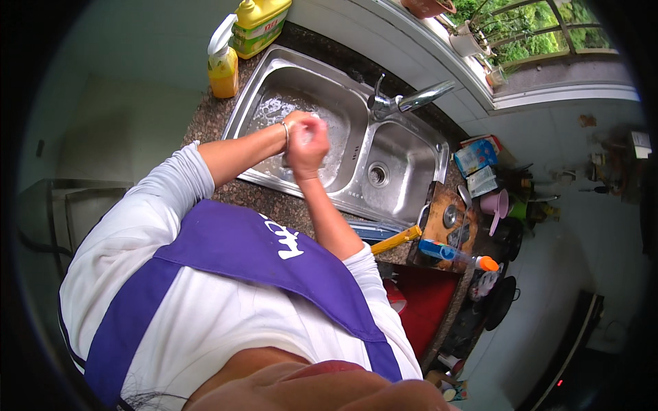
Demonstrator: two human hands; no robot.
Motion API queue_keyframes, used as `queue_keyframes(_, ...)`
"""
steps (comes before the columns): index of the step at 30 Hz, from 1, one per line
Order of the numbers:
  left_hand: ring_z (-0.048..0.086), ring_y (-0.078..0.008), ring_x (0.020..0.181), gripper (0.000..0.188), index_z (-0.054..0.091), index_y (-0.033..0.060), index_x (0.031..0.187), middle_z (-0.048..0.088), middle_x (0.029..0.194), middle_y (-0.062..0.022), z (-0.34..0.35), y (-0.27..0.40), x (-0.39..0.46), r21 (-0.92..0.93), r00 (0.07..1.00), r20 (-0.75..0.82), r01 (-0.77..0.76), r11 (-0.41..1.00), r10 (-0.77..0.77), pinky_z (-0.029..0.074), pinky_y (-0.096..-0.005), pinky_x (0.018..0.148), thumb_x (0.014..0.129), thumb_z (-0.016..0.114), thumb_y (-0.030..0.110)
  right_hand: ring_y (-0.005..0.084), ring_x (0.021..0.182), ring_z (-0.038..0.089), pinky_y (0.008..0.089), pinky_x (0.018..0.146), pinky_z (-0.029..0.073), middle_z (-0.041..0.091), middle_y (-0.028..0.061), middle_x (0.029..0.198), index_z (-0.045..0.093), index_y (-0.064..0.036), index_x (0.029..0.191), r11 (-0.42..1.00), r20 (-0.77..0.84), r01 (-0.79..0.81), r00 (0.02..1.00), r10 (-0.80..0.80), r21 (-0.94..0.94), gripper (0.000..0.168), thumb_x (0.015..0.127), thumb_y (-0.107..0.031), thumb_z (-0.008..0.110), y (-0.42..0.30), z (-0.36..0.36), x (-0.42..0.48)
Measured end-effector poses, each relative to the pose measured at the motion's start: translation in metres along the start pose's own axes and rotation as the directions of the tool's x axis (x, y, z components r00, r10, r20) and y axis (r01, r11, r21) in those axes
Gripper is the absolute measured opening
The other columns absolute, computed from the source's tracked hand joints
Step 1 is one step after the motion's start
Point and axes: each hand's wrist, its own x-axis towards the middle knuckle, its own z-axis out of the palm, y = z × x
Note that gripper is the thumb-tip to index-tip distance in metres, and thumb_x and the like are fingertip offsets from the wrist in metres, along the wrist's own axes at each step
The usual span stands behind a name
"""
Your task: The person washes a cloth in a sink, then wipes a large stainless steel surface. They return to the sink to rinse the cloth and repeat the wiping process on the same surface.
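Above the larger basin of a stainless-steel double sink [360, 167] my two hands meet, one over the other. My left hand [297, 122], below a bracelet [286, 134] on the wrist, is largely hidden behind my right hand [309, 146]. The right hand is blurred, with its fingers bent, and the frame does not settle whether anything is between the hands. Whitish suds [272, 109] and some water lie on the basin floor under them. A chrome faucet [411, 100] stands behind the sink, its spout turned to the right; no running water is visible.
A spray bottle [223, 77] and a yellow detergent jug [259, 28] stand at the sink's left. On the right are a cutting board [437, 205], a blue bottle with an orange cap [437, 250], a yellow handle [396, 240], a pink cup [494, 203] and packets [475, 156].
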Motion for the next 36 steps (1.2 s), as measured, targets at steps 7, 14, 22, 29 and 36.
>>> queue_keyframes(7,0.050,-0.0126,0.054,0.019,0.054,0.0040,0.076,0.053,0.066,-0.0040,0.062,0.003,-0.007,0.244,0.860,-0.507,0.203,0.948,-0.054,0.041,-0.0317,0.044,0.085,0.043,0.017,0.0145,0.066,0.053,0.0288,0.061,0.044,0.058,0.0054,0.077,0.055,-0.003,0.087,0.875,-0.116,-0.482,0.867,0.484,0.048,0.013,0.080,-0.014,0.057,0.084,-0.024,0.030)
queue_keyframes(14,0.051,-0.0092,0.065,0.006,0.055,0.0021,0.071,0.056,0.071,-0.0011,-0.018,0.045,0.012,0.916,0.894,-0.055,-0.132,0.379,0.444,0.043,-0.0250,0.058,0.074,0.051,0.004,0.0096,0.070,0.054,0.0232,0.065,0.045,0.059,0.0018,0.082,0.059,-0.002,0.094,0.458,0.604,-0.879,0.439,0.665,0.135,0.026,0.070,-0.006,0.065,0.120,-0.066,0.022)
queue_keyframes(22,0.060,-0.0250,0.064,0.011,0.065,0.0077,0.071,0.063,0.073,-0.0142,-0.144,-0.008,-0.024,0.898,0.901,-0.424,0.432,-0.084,0.096,0.047,-0.0364,0.059,0.067,0.056,0.013,0.0182,0.083,0.059,0.0286,0.079,0.044,0.065,0.0071,0.091,0.064,-0.006,0.097,0.612,0.612,-0.343,0.122,0.781,-0.713,0.028,0.069,-0.011,0.060,0.199,-0.066,-0.013)
queue_keyframes(29,0.060,-0.0220,0.067,0.018,0.063,0.0082,0.084,0.061,0.072,-0.0078,-0.121,-0.055,-0.005,0.652,0.697,-0.717,0.680,0.334,-0.019,0.046,-0.0406,0.043,0.069,0.053,0.010,0.0351,0.111,0.045,0.0366,0.094,0.037,0.048,0.0216,0.119,0.051,-0.001,0.114,0.556,0.446,-0.386,0.342,0.827,-0.736,0.048,0.071,-0.022,0.055,0.234,0.009,-0.102)
queue_keyframes(36,0.058,-0.0260,0.082,0.026,0.060,0.0114,0.092,0.059,0.093,-0.0087,-0.167,-0.074,-0.005,0.727,0.718,-0.660,0.685,0.054,-0.219,0.046,-0.0470,0.059,0.074,0.055,0.029,0.0274,0.114,0.045,0.0481,0.092,0.035,0.050,0.0163,0.120,0.050,-0.014,0.119,0.459,0.458,0.052,0.215,0.862,-0.887,0.054,0.074,-0.044,0.057,0.235,-0.018,-0.052)
